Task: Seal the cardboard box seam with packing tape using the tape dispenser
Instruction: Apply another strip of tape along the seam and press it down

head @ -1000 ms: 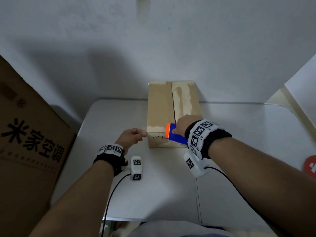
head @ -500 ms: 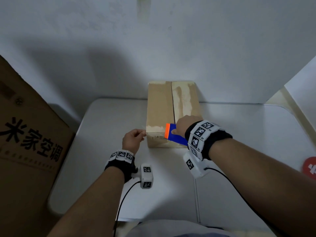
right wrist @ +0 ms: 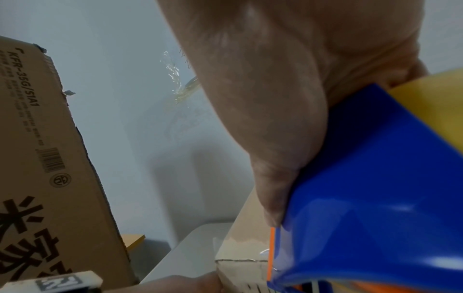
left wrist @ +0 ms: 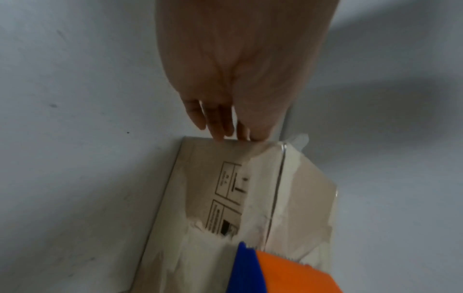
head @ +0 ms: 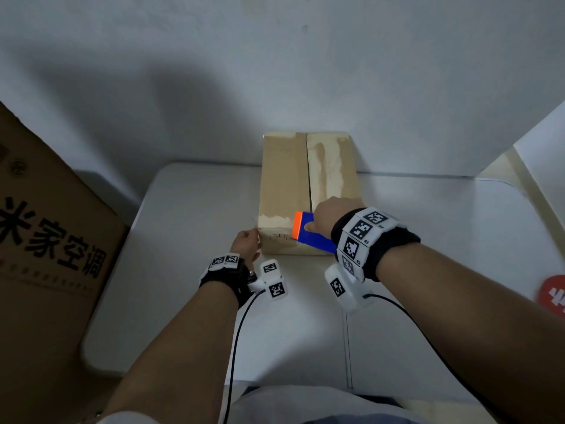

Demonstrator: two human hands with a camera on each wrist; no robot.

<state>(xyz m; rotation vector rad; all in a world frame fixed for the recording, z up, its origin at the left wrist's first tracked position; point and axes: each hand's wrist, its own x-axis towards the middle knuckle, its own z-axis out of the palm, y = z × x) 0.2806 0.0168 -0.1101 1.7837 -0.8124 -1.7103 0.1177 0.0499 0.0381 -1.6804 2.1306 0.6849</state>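
Observation:
A tan cardboard box (head: 284,179) stands on end-to-end view at the table's back middle, its top seam (head: 308,172) running away from me. My right hand (head: 328,218) grips a blue and orange tape dispenser (head: 308,234) held against the box's near top edge; the yellowish roll (right wrist: 435,95) shows in the right wrist view. Clear tape (left wrist: 263,178) stretches from the dispenser (left wrist: 288,273) across the box's near face (left wrist: 205,188). My left hand (head: 246,244) is at the near left corner, fingertips (left wrist: 220,128) straight and touching the box edge where the tape ends.
A large printed carton (head: 46,240) leans at the left of the white table (head: 183,240). A red round object (head: 553,295) lies at the right edge. The wall stands close behind the box. Wrist cables (head: 235,347) trail toward me.
My left hand has moved right and forward until its fingertips reach the box's near left corner. The right hand and dispenser have stayed nearly still.

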